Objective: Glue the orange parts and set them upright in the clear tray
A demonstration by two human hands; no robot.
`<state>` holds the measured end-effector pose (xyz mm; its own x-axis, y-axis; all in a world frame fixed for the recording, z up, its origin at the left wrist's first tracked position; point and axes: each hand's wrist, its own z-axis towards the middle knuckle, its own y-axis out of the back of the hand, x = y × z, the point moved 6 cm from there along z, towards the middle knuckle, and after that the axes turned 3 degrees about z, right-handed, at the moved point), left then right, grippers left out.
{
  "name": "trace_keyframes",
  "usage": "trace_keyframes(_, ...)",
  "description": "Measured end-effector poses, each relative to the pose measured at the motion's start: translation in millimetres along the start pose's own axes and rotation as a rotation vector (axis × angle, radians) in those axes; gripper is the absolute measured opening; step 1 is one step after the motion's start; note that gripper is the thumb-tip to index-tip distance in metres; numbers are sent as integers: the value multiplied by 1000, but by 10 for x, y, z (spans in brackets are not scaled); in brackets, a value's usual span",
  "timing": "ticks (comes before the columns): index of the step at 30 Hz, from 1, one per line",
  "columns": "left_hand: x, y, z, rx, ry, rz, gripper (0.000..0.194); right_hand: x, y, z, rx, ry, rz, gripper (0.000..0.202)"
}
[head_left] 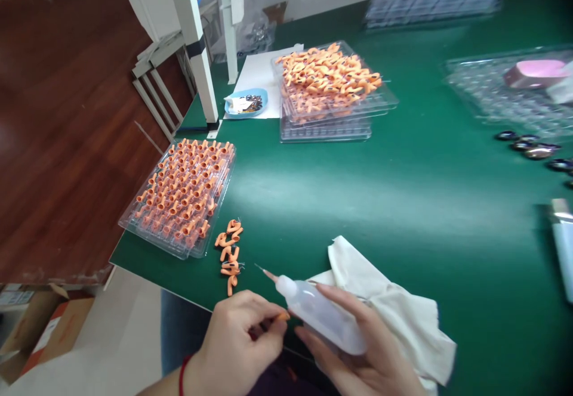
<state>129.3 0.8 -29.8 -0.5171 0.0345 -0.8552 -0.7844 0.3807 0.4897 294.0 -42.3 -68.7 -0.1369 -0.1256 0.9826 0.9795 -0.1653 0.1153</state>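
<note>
My right hand (358, 348) holds a small translucent squeeze bottle (320, 312) with a thin needle tip pointing left. My left hand (237, 342) is pinched on a small orange part (281, 317) close to the bottle, at the near table edge. Several loose orange parts (229, 253) lie just beyond my left hand. A clear tray (129, 220) at the left edge holds rows of upright orange parts (185, 187). A white cloth (394, 312) lies under and beside my right hand.
Stacked clear trays (326, 130) heaped with orange parts (329, 77) sit farther back, beside a blue dish (246, 102) on white paper. Empty clear trays, a pink object (537, 73) and dark beads (532, 148) are on the right. A white frame post (197, 44) stands at the left.
</note>
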Motion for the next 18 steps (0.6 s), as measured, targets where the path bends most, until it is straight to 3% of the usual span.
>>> trace_keyframes(5, 58, 51, 3, -55, 18, -49, 18, -43, -15, 35, -27, -75, 53, 43)
trace_keyframes(10, 37, 66, 44, 32, 40, -76, 19, -27, -16, 8, -45, -107, 93, 42)
trace_keyframes(15, 130, -72, -17, 216, 266, -482, 26, 27, -43, -15, 15, -22, 119, 52)
trace_keyframes(18, 184, -150, -99, 234, 373, -678, 36, 100, -72, -6, 65, 23, 121, 53)
